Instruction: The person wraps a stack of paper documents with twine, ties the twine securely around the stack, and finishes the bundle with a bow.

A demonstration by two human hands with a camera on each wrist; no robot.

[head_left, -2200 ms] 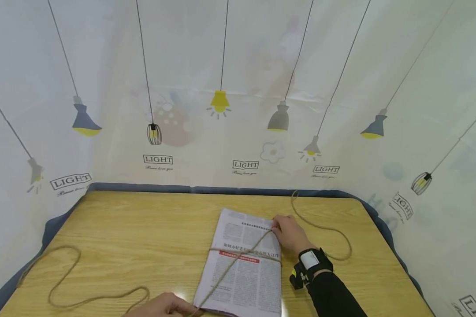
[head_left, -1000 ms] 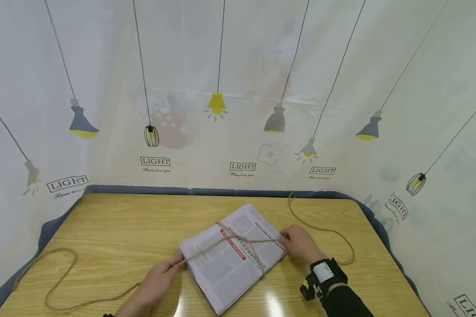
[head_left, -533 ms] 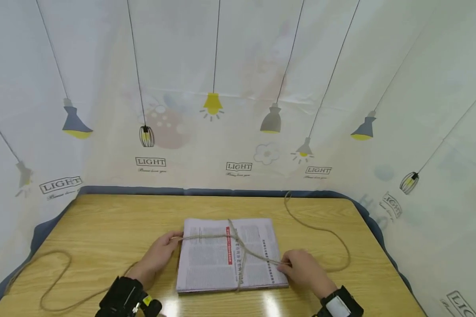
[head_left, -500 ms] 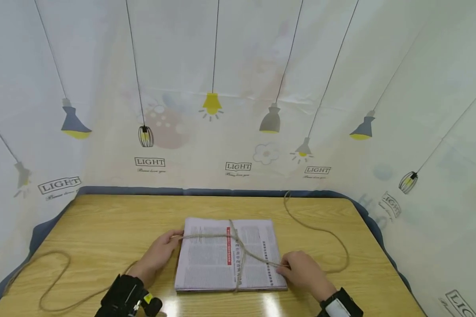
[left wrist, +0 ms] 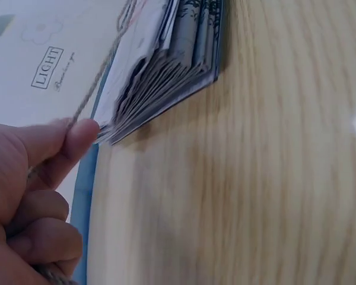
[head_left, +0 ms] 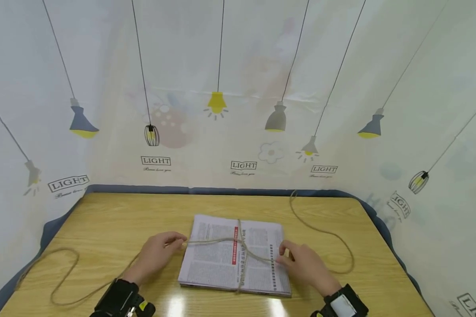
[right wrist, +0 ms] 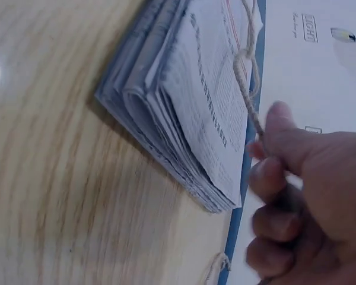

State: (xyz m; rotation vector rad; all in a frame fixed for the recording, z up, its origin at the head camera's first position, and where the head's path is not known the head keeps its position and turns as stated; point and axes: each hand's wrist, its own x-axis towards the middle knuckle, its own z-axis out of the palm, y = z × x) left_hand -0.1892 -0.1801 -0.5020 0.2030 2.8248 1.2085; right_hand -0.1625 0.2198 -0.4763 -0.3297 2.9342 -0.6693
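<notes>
A stack of folded newspapers [head_left: 214,264] lies flat near the middle of the table in the head view. Brown twine [head_left: 210,241] runs across its top and crosses a second strand going from far edge to near edge. At the stack's left side my left hand [head_left: 156,255] pinches one length of twine between thumb and forefinger, its other fingers curled. On the right, my right hand [head_left: 303,264] pinches the other length, just off the stack's edge. The right wrist view shows the twine twisted at the crossing [right wrist: 246,56]. Page edges [left wrist: 160,83] face the left wrist camera.
A loose tail of twine [head_left: 65,277] curves over the wooden table [head_left: 143,215] at left. Another tail [head_left: 321,229] winds to the far right edge. A pale curtain printed with lamps [head_left: 206,136] hangs behind and around the table.
The newspaper stack has turned about a quarter turn counterclockwise, from lengthwise to crosswise. Both hands now hold the twine at its left and right sides; the left hand came up from the near edge.
</notes>
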